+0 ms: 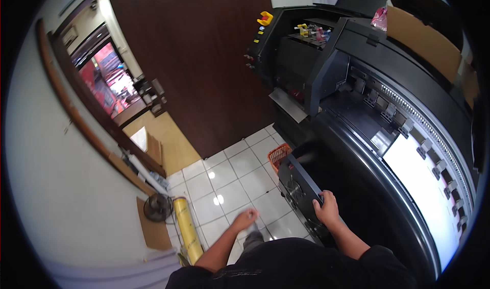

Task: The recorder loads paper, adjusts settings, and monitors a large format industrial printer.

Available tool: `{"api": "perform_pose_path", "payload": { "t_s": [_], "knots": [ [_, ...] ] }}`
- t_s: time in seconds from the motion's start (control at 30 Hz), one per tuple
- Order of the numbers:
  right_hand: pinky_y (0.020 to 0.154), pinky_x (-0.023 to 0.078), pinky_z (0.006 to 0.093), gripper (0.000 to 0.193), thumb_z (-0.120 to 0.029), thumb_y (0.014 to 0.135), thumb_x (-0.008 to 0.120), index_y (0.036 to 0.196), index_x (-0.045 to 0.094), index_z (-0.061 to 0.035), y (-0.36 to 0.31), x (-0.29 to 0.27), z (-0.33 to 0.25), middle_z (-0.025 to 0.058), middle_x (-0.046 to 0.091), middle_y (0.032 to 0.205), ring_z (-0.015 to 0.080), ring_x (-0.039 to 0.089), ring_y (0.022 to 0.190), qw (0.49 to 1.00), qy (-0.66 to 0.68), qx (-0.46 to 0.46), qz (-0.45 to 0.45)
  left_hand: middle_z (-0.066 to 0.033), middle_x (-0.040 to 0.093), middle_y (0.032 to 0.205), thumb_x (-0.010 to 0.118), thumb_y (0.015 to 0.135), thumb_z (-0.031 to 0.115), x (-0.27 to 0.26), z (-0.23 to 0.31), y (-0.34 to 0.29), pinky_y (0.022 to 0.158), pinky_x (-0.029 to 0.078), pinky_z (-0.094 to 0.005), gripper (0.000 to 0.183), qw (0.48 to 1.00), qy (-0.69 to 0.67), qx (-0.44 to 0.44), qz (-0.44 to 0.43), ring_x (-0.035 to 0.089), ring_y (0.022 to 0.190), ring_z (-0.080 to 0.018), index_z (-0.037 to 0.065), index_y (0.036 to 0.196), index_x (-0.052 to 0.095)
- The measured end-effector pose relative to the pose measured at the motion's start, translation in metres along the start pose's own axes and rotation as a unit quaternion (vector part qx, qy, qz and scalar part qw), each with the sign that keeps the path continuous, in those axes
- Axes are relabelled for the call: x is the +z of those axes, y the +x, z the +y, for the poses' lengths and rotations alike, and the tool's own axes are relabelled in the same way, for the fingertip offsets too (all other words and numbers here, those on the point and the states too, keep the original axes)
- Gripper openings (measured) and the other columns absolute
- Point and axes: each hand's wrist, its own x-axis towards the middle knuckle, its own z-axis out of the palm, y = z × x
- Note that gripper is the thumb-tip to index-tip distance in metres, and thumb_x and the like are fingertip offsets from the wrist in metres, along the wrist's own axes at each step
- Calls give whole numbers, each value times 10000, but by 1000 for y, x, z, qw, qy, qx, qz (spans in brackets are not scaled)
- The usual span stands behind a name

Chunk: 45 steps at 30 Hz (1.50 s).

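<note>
My right hand [326, 207] is closed over the top edge of a black panel [301, 187], thumb on its near face and fingers over the rim. The panel stands upright beside the front of a large black wide-format printer [352, 151]. Round markings show on its face. My left hand [246, 219] hangs over the tiled floor with its fingers curled in, and nothing shows in it. White printing sheet [418, 182] lies across the printer's bed under a row of small clamps.
An orange plastic basket [278, 155] sits on the floor just beyond the panel. A yellow wrapped roll [188, 227] and a dark fan [158, 208] stand along the left wall. Ahead, a brown door [199, 59] stands open beside a doorway. Cardboard [421, 44] rests atop the printer.
</note>
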Motion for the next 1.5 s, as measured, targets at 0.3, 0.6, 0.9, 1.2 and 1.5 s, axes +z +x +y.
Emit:
{"api": "perform_pose_path", "payload": {
  "t_s": [0.3,0.6,0.9,1.2,1.5],
  "knots": [
    [779,508,430,129,-146,846,679,879,612,-40,53,38,-48,118,646,978,335,629,905,965,-166,148,138,-33,620,841,617,959,193,-269,290,497,749,488,-281,158,905,-147,337,214,583,788,-125,36,963,604],
    [712,476,456,109,-147,827,640,809,588,-53,65,59,-50,122,592,856,348,591,824,907,-284,253,178,-135,697,856,722,859,467,-332,378,676,760,518,-404,437,924,27,171,341,671,798,-306,38,838,636],
    [729,484,453,74,-123,792,618,813,597,-55,70,63,-42,129,589,838,355,600,842,901,-293,256,191,-77,628,901,708,891,122,-350,345,699,746,511,-305,200,863,-10,424,275,609,792,-171,25,1065,696],
    [703,507,456,83,-127,779,632,823,610,-59,51,52,-44,133,598,820,355,611,808,902,-290,240,212,-143,645,1131,605,915,96,-346,354,685,960,473,-383,260,825,123,477,277,615,1081,-293,49,1162,672],
    [855,526,440,207,-255,860,636,969,690,-88,37,46,-32,91,662,1004,303,637,993,938,-187,199,212,-182,604,1240,491,940,-19,-181,342,425,1076,402,-431,249,730,-77,626,263,560,1193,-341,-30,1168,593]
  ]
}}
